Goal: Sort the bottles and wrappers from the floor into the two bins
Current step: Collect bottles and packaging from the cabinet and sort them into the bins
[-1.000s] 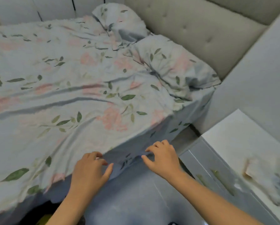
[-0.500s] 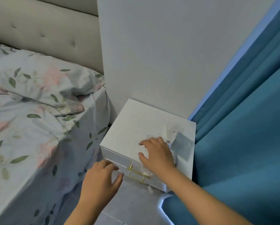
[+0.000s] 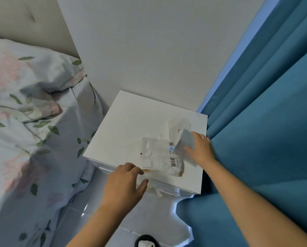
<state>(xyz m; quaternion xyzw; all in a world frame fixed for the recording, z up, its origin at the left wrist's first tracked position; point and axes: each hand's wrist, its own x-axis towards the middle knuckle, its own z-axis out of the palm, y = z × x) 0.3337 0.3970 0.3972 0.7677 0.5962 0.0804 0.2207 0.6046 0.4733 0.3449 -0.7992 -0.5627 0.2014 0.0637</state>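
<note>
Several crumpled wrappers lie on a white nightstand (image 3: 127,125). The biggest is a white wrapper with a barcode (image 3: 160,155), and a clear one (image 3: 178,124) lies behind it. My right hand (image 3: 201,151) is at the right edge of the top and pinches a small grey wrapper (image 3: 184,142), which is tilted up off the surface. My left hand (image 3: 125,183) hovers at the nightstand's front edge with loosely curled fingers, just beside the white wrapper and holding nothing. No bottle or bin is in view.
A bed with a floral sheet (image 3: 33,132) and a pillow stands to the left. A blue curtain (image 3: 266,122) hangs close on the right. A white wall rises behind the nightstand. On the tiled floor near my feet lies a black and white object (image 3: 146,242).
My view swung from the bed to the nightstand. My right hand slid right across the top and took the grey wrapper. My left hand rose to the front edge.
</note>
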